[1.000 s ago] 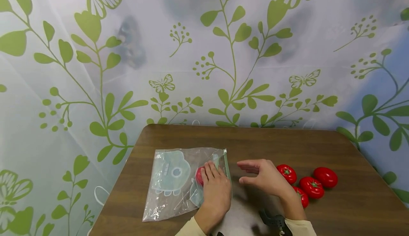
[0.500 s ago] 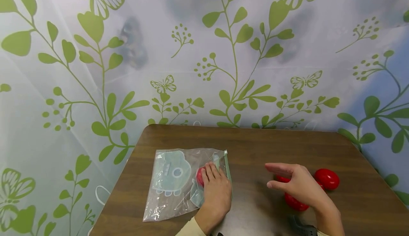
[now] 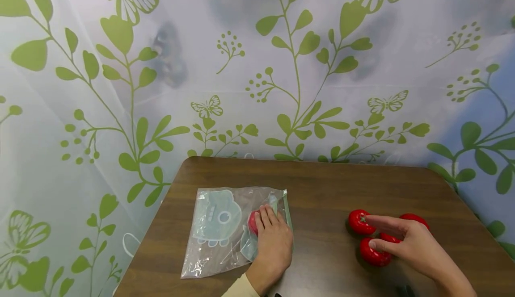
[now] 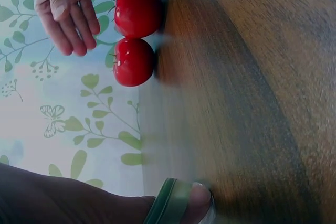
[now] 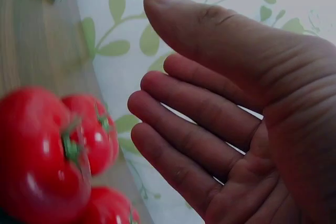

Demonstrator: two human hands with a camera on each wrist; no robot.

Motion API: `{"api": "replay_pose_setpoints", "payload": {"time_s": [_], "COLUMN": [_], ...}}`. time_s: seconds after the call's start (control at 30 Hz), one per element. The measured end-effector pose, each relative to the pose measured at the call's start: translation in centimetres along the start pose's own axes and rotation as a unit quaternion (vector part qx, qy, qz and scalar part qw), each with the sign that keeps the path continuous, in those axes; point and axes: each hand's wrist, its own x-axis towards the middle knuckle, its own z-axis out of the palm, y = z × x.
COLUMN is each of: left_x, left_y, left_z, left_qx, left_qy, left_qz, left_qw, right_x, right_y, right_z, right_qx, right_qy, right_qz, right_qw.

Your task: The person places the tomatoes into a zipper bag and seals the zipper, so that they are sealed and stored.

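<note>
A clear zip bag (image 3: 217, 225) with a pale blue cartoon print lies flat on the table. One red tomato-like thing (image 3: 253, 222) shows inside it. My left hand (image 3: 273, 239) lies over the bag's right end, fingers stretched toward that red thing. In the left wrist view its thumb (image 4: 197, 201) is at the green zip strip (image 4: 163, 203), holding the bag's mouth. On the right, my right hand (image 3: 414, 241) hovers with fingers spread from the thumb. Several glossy red tomatoes (image 3: 375, 253) with green stems sit beside and beneath it, one tomato (image 5: 42, 156) nearest in the right wrist view.
The brown wooden table (image 3: 318, 181) has rounded far corners. Behind it hangs a pale curtain (image 3: 249, 64) printed with green leaves and butterflies. Bare tabletop lies between the bag and the tomatoes.
My right hand has moved right, from beside the bag to over the tomatoes. My left hand and the bag have stayed in place.
</note>
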Motion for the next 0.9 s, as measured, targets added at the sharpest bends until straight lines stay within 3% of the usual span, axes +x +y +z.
{"api": "replay_pose_setpoints", "payload": {"time_s": [0.3,0.6,0.9], "left_x": [0.0,0.0,0.1], "left_y": [0.1,0.1,0.0], "left_z": [-0.1,0.0,0.3], "left_qx": [-0.002,0.004,-0.001], "left_qy": [0.005,0.015,0.011], "left_qz": [-0.003,0.002,0.005], "left_qw": [1.0000,0.9999,0.9999], "right_x": [-2.0,-3.9,-5.0], "right_y": [3.0,7.0,10.9], "right_z": [-1.8,-4.3,-5.7], "right_qx": [-0.002,-0.032,0.044], "right_qy": [0.033,0.110,0.169], "right_qz": [0.024,0.029,-0.019], "right_qw": [0.9992,0.9930,0.9844]}}
